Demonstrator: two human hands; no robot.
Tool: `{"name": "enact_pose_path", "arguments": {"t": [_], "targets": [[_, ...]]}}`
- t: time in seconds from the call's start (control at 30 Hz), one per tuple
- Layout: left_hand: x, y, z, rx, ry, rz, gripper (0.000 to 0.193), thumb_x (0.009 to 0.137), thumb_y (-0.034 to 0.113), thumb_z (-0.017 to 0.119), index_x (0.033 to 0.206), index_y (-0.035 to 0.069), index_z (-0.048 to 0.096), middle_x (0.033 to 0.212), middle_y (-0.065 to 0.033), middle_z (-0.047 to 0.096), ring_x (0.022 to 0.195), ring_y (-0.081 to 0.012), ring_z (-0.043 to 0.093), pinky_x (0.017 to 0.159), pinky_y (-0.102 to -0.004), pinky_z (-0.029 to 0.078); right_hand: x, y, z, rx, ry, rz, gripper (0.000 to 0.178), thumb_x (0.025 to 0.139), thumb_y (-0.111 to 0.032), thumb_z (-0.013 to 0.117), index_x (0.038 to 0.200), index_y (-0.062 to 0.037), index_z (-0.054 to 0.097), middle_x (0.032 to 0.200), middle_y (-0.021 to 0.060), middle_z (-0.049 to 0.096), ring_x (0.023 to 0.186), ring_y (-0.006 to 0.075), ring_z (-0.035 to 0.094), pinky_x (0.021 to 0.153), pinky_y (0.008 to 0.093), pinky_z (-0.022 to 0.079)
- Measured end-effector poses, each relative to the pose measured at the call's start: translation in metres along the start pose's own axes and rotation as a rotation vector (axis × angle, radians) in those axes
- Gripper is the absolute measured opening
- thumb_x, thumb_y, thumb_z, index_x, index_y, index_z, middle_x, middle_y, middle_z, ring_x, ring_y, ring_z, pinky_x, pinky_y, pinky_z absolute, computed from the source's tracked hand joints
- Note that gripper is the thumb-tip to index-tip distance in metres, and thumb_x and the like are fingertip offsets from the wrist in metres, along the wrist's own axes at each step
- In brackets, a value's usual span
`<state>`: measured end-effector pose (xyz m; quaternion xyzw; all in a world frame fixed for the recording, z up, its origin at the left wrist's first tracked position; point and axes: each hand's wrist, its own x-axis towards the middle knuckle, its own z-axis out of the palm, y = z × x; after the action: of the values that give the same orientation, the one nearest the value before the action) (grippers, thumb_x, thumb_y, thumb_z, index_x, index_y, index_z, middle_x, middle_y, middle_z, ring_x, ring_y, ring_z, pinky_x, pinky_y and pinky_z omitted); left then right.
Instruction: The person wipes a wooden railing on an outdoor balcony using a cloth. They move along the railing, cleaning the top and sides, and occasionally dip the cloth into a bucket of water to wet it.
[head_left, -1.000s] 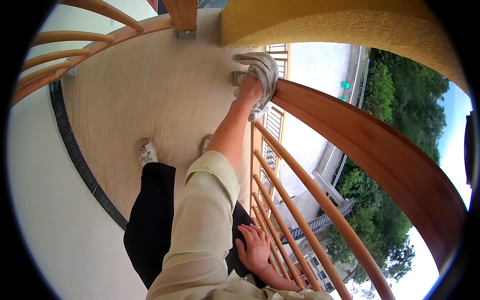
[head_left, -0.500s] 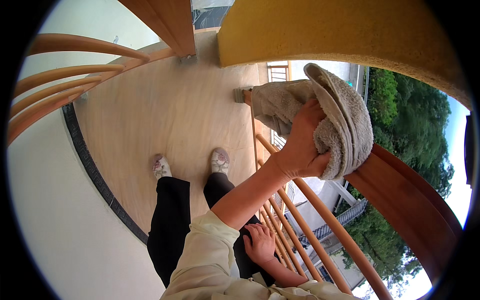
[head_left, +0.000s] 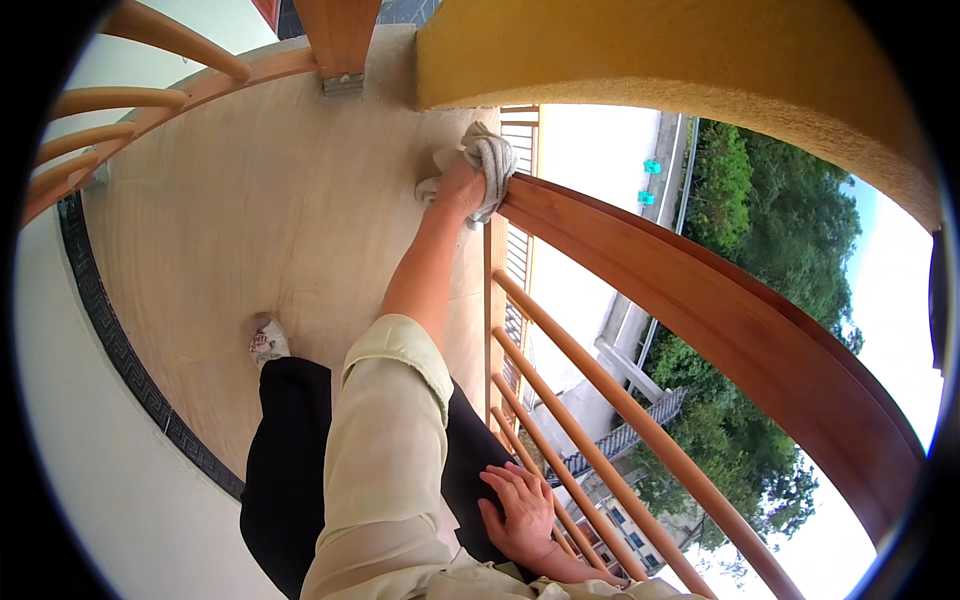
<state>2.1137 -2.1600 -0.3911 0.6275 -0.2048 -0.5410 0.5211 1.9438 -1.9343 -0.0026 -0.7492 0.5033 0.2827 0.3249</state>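
My left hand [head_left: 463, 190] is closed around a grey-beige terry towel [head_left: 491, 165]. It presses the towel over the far end of a brown wooden handrail [head_left: 640, 250], where the rail meets an upright post [head_left: 494, 290]. A loose fold of towel hangs on the left side of the hand. The left arm reaches out long, its pale sleeve pushed up to the elbow. Lower down, my right hand [head_left: 522, 514] lies by my dark trouser leg, close to the balusters [head_left: 600, 385]; its fingers are stretched and hold nothing.
A yellow wall [head_left: 640, 55] curves overhead at the far right. Tan floor tiles [head_left: 240, 220] with a dark patterned border [head_left: 130, 370] stretch to the left, beside a white wall. Another wooden railing [head_left: 125, 97] stands far left. Trees [head_left: 770, 210] and a lower-level yard lie beyond the handrail.
My left hand and the towel have moved farther away and leftward, to the rail's far end. My view has shifted too, and one of my shoes has gone out of sight.
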Motion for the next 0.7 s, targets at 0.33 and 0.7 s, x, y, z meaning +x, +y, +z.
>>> {"name": "enact_pose_path", "arguments": {"t": [0.33,0.7], "targets": [[-0.147,0.026,0.071,-0.668,0.093,-0.230,0.050,0.093,0.031,0.050,0.128,-0.003,0.048,0.123,-0.0110,0.052,0.115,-0.0180,0.047,0.100,-0.0294,0.036,-0.010,-0.007,0.013,-0.042,-0.037,0.016,0.037,0.079,-0.023,0.068,0.114,-0.0145,0.062,0.122,0.0023,0.059,0.121,0.0250,0.049,0.097,0.0415,0.034],[-0.017,-0.042,0.027,-0.245,0.344,-0.068,0.064,0.092,0.048,0.040,0.119,-0.007,0.056,0.118,-0.0297,0.058,0.118,-0.0397,0.052,0.096,-0.0393,0.040,0.001,0.000,0.001,-0.044,-0.038,0.006,0.035,0.078,-0.024,0.069,0.111,-0.0146,0.063,0.120,0.0006,0.060,0.118,0.0242,0.051,0.095,0.0414,0.035]]}}
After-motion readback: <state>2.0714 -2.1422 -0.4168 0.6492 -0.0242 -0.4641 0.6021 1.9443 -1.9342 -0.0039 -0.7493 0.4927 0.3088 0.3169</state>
